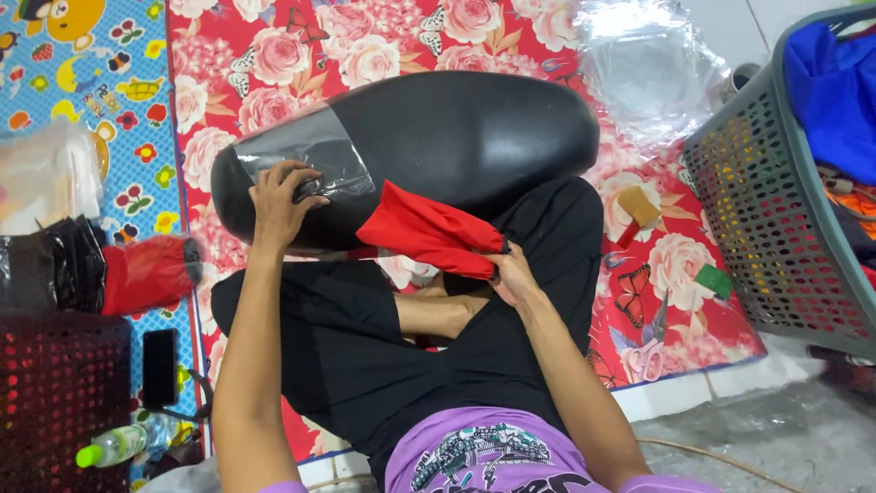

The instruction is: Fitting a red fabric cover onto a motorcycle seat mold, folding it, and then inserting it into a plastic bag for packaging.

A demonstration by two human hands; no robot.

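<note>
Black seat [456, 137] laid across the lap, clear film [310, 155] pinched under left hand [278, 201] fingers, red cloth [429, 233] gripped by right hand [513, 274] at its near edge.

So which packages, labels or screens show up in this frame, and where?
Phone: dark flat rectangle, screen off, on the mat at lower left.
Plastic bottle: clear, green cap, lying at bottom left.
Clear plastic bag: crumpled, top right on the floral mat.
Black and red bags: bundled at left edge.
</note>
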